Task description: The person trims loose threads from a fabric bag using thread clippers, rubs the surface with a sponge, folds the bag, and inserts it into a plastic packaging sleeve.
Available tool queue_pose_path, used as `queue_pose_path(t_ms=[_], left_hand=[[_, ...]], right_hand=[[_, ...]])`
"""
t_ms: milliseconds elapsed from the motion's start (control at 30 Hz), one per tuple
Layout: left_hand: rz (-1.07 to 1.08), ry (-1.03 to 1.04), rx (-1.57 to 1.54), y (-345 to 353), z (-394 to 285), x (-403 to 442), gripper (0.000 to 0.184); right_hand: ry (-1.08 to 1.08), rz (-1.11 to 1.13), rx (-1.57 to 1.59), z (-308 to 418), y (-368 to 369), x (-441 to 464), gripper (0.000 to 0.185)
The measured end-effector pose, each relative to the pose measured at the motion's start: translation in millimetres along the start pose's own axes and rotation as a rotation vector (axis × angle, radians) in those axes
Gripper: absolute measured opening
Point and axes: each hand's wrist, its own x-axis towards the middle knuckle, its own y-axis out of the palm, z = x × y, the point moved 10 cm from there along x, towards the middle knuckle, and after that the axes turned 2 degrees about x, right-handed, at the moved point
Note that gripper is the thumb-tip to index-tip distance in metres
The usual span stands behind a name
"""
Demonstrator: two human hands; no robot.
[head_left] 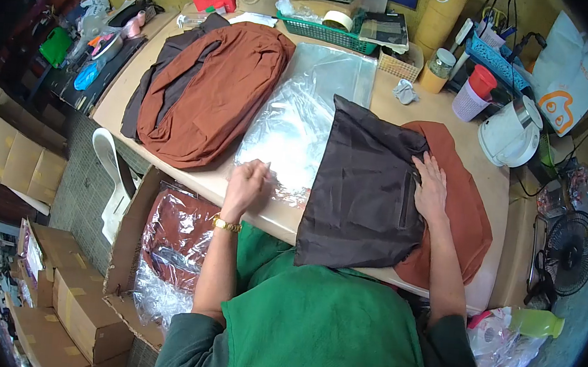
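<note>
While a green cloth [322,328] covers the lap of the seated person, a dark cloth piece [356,196] with a narrow slot lies just beyond it, at the near edge of the tabletop [421,111]. This dark cloth piece is the landmark for what follows.

On its right side rests the right hand [432,190], palm down, fingers spread wide, holding nothing between them. A rust cloth piece [462,200] shows from under that side. To its left, the left hand [246,184] is narrow, with fingers curled, above the near end of some clear plastic bags [301,113]; whether it grips plastic, I cannot tell.

Light, even pressure from the whole right palm would probably smooth the thin cloth best, since poking fingertips could bunch it or shift the layers. Its left edge meets the slick plastic, so a gentle touch there seems wise.

Left of the landmark and below the tabletop, an open cardboard box [122,238] holds a rust bundle [180,229] in clear plastic. Farther off, beyond the bags to the left, lies a rust bag [210,97]. Behind the landmark stands a green basket [329,35]; to its far right, a white kettle [500,140].
</note>
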Motion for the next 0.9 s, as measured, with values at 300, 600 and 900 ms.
queue_pose_path(t_ms=[300,600,900], left_hand=[[0.101,0.116,-0.033,82.0,-65.2,-25.6,0.065],[0.369,0.150,0.097,98.4,-53.6,-63.6,0.021],[0.266,0.128,-0.044,95.7,-32.4,-54.7,0.014]], right_hand=[[-0.046,-0.002,0.271,109.4,-67.6,7.1,0.043],[-0.081,-0.006,0.175,129.6,28.5,12.5,0.049],[-0.262,0.086,0.665,196.1,-1.8,0.2,0.034]])
